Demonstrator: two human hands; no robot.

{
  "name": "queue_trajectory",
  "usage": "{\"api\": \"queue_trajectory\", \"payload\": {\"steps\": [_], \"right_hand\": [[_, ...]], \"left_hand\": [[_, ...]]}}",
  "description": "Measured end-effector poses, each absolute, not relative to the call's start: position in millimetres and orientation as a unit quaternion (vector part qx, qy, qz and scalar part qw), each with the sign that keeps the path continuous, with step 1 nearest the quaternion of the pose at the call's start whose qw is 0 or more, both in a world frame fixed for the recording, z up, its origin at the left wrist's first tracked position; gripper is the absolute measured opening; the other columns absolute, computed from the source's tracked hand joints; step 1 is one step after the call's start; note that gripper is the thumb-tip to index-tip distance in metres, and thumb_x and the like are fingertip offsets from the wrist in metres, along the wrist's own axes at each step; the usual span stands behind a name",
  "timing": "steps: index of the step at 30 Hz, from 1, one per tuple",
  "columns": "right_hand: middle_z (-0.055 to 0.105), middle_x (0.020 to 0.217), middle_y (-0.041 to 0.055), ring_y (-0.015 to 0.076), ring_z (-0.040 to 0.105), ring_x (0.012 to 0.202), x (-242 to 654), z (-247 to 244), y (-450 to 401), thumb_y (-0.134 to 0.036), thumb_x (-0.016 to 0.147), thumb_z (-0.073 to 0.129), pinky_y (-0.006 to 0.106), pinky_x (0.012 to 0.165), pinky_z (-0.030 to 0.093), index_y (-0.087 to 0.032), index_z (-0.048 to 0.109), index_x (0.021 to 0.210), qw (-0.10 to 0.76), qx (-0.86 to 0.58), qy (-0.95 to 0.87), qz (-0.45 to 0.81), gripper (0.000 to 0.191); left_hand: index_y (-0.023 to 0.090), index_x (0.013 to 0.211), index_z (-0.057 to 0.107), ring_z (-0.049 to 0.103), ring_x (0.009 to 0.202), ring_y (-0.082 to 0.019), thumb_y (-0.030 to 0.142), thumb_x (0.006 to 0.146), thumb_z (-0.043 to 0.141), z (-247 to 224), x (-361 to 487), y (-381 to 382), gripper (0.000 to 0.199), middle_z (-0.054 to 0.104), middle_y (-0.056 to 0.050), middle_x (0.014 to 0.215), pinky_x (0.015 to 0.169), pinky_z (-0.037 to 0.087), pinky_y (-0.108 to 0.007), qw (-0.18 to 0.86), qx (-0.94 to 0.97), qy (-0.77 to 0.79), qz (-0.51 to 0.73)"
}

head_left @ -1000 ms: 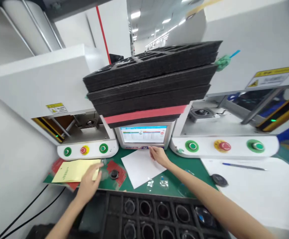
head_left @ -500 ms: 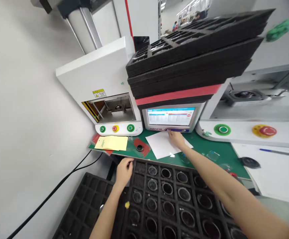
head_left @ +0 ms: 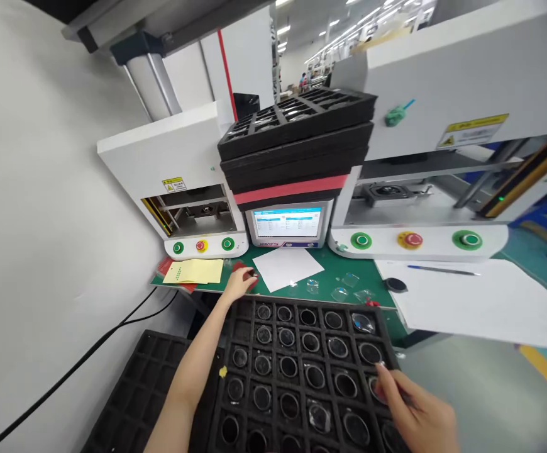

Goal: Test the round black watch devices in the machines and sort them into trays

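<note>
Dark disc, apparently against left hand

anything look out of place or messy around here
A small yellow scrap sits at the left edge of the black tray, odd beside the dark round pieces. Clear plastic bits lie scattered over the green bench, like loose litter.

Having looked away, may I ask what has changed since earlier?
The right hand went from the monitor's edge to the black tray's right side; the left hand reached the dark part on the red mat, grip unclear. Plates descended in both presses. The yellow paper stayed.
</note>
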State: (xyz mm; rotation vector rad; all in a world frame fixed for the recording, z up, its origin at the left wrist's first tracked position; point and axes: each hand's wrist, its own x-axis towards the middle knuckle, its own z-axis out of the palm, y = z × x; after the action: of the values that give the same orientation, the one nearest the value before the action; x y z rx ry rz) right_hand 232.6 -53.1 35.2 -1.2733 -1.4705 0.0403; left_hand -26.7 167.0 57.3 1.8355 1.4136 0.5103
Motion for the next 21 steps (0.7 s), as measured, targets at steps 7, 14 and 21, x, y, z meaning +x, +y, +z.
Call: {"api": "queue_trajectory", "payload": {"steps": [7,14,21], "right_hand": [[0.070,0.078,0.0005,0.0170,0.071,0.067,197.1,88.1,-47.5,-0.020,0.085,0.062,0.025,0.065,0.061,-0.024,0.062,0.088,0.628,-0.513,-0.584,0.043,0.005],[0.068,0.079,0.0020,0.0147,0.069,0.073,176.6,100.6,-61.9,-0.008,0.085,0.062,0.024,0.066,0.059,-0.022,0.060,0.088,0.683,-0.442,-0.556,0.170,0.014],[0.070,0.082,0.0008,0.0123,0.070,0.075,186.7,111.7,-82.1,-0.006,0.083,0.063,0.020,0.069,0.060,-0.024,0.060,0.086,0.681,-0.429,-0.568,0.172,0.018]], "left_hand": [[0.006,0.107,0.068,0.071,0.065,-0.017,0.064,0.089,0.048,92.0,13.4,30.8,0.064,0.073,-0.018,0.088,0.052,0.054,-0.020,0.678,0.561,0.401,0.253],[0.012,0.096,0.073,0.069,0.056,-0.015,0.042,0.081,0.073,109.0,28.3,-33.3,0.034,0.074,-0.007,0.071,0.055,0.059,-0.024,0.666,0.517,0.381,0.380],[0.021,0.102,0.075,0.071,0.060,-0.014,0.030,0.089,0.065,123.2,36.7,-49.9,0.019,0.079,-0.006,0.091,0.061,0.061,-0.022,0.562,0.614,0.366,0.417]]}}
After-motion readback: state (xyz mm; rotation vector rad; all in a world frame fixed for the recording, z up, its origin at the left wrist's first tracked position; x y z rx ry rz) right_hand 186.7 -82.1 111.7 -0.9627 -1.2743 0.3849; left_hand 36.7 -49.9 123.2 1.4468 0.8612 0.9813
